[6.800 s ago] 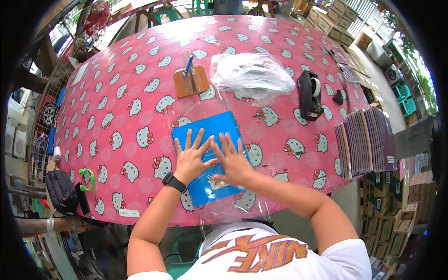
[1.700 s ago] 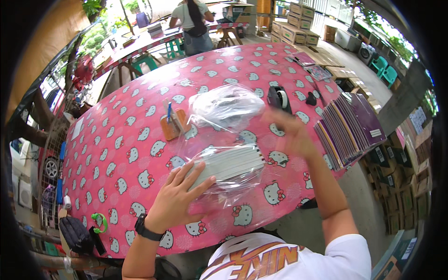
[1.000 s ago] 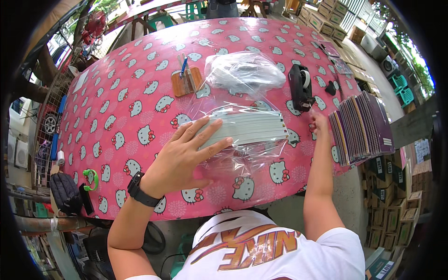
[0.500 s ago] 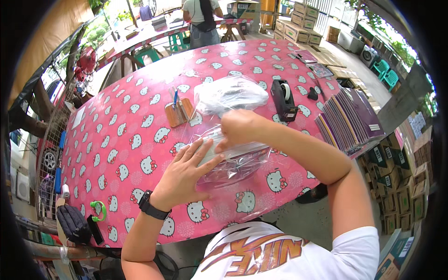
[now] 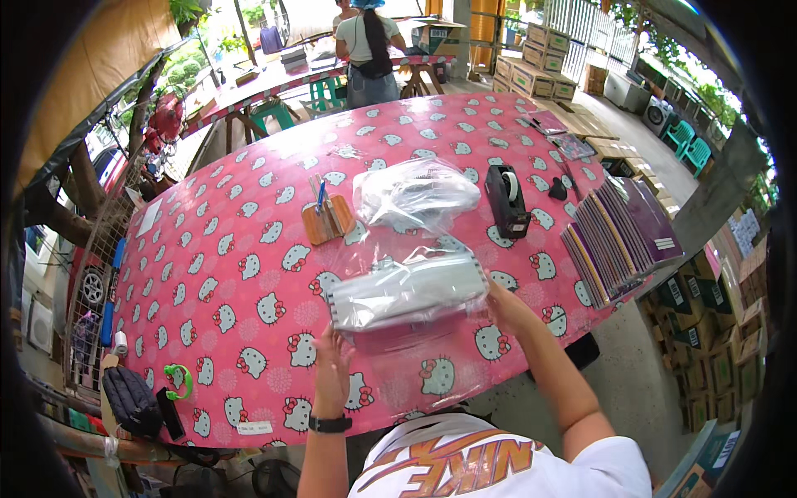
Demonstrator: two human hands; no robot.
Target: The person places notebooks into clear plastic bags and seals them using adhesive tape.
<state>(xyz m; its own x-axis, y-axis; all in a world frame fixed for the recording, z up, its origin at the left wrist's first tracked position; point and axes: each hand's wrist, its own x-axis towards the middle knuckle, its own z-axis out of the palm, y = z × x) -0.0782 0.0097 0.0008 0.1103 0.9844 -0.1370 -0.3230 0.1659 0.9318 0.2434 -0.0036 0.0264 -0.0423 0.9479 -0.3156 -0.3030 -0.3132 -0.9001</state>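
Observation:
In front of me lies a clear plastic bag (image 5: pixel 407 292) around a bundle of what look like notebooks, whitish on top with purple on the near side. My right hand (image 5: pixel 508 309) grips the bundle's right end, its fingertips partly hidden by the plastic. At the near left corner is my left hand (image 5: pixel 332 363), fingers stretched upward, thumb apart, fingertips touching the bag. Loose plastic reaches from the bundle toward a pile of clear bags (image 5: pixel 415 192) just beyond. A black tape dispenser (image 5: pixel 508 202) stands right of that pile.
Left of the bags stands a wooden pen holder (image 5: pixel 327 220) with pens. Stacked purple spiral notebooks (image 5: pixel 623 236) occupy the table's right edge. A black pouch (image 5: pixel 131 400), a phone (image 5: pixel 170 415) and a green ring-shaped thing (image 5: pixel 180 380) lie near left. Another person (image 5: pixel 371 58) stands beyond the table.
My left hand has slid off the bundle's top to its near left corner. My right hand has moved from the bag's middle to the bundle's right end. The view has tilted slightly upward.

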